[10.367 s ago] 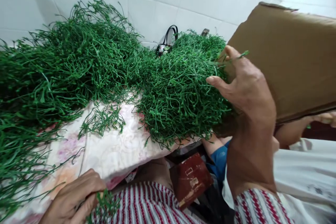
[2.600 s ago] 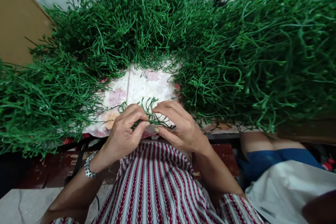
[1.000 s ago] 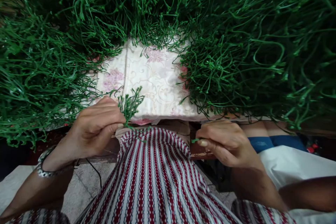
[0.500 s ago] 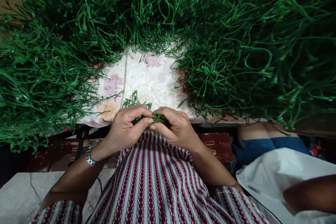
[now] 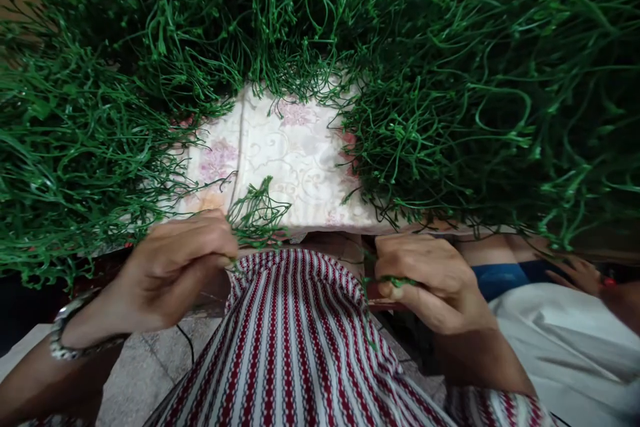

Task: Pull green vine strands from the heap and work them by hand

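My left hand [image 5: 183, 267] is closed in a fist in front of the table edge, with a bit of green at its thumb. A loose tuft of thin green stems [image 5: 257, 213] spreads from beside its fingers over the cloth's edge. Well apart to the right, my right hand [image 5: 430, 280] is closed around some green stems [image 5: 397, 281], a few of which dangle below it. The stems are thin, forked and glossy, like artificial greenery. What lies inside each fist is mostly hidden.
Thick heaps of the same green stems [image 5: 75, 140] cover the table's left, back and right sides. Between them shows a flowered tablecloth [image 5: 295, 153]. At the right sits another person in a white garment [image 5: 550, 340], a hand [image 5: 580, 273] near their lap.
My hands were together, pinching green stems at the table edge; they have drawn wide apart, left and right, each closed. The other person's hand has come into view.
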`<state>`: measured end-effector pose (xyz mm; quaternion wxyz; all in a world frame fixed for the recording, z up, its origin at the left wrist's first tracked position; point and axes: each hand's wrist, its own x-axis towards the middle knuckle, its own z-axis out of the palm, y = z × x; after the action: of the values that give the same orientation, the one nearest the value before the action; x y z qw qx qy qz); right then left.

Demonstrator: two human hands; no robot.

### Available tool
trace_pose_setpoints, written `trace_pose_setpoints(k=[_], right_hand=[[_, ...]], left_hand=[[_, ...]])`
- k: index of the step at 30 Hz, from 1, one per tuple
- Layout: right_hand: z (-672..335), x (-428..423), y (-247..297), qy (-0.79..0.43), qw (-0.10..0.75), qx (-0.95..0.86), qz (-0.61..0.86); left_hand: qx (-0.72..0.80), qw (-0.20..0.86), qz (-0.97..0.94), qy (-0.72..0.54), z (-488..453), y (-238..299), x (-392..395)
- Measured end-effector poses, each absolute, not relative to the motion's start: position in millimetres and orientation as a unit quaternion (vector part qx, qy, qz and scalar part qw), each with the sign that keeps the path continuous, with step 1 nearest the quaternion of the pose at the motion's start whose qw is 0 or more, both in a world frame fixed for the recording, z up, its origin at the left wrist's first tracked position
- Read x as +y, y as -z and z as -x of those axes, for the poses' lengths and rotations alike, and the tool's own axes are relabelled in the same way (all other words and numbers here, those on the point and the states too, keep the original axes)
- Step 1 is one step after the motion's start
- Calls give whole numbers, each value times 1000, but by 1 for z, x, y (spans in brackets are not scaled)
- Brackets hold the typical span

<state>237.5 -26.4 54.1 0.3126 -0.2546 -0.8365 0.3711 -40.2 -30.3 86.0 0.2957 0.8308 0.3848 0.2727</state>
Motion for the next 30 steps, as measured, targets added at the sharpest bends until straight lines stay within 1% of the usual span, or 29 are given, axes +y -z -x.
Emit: trace_pose_setpoints(k=[3,5,8,9,11,16,21,23,25,27,30], right_hand=[[-234,-18,-53,-261,300,-854,335],[-221,-12,-49,-233,338,-843,346],[-197,-3,-44,-287,430,-785,342],[-189,0,-43,-313,445,-764,347],[-175,3,-40,-352,450,-737,363],[-154,6,-30,-411,411,-712,393],[-150,5,-20,-443,388,-696,411],[-150,5,-17,-449,396,-693,402],[-148,3,-15,-422,420,-704,387],[-146,-2,-15,-371,441,-736,354],[-149,-16,-23,-310,453,-796,256]], left_hand=[[393,400,-776,-289,35,-80,-16],[443,430,-698,-363,25,-73,-7],[473,472,-600,-439,11,-62,2],[475,487,-579,-449,7,-59,4],[473,509,-540,-475,0,-54,6],[449,524,-459,-559,-13,-47,11],[454,502,-444,-587,-21,-42,11],[465,520,-419,-582,-24,-42,9],[469,553,-385,-571,-26,-43,8],[465,567,-354,-581,-26,-44,11],[443,515,-334,-653,-17,-48,23]])
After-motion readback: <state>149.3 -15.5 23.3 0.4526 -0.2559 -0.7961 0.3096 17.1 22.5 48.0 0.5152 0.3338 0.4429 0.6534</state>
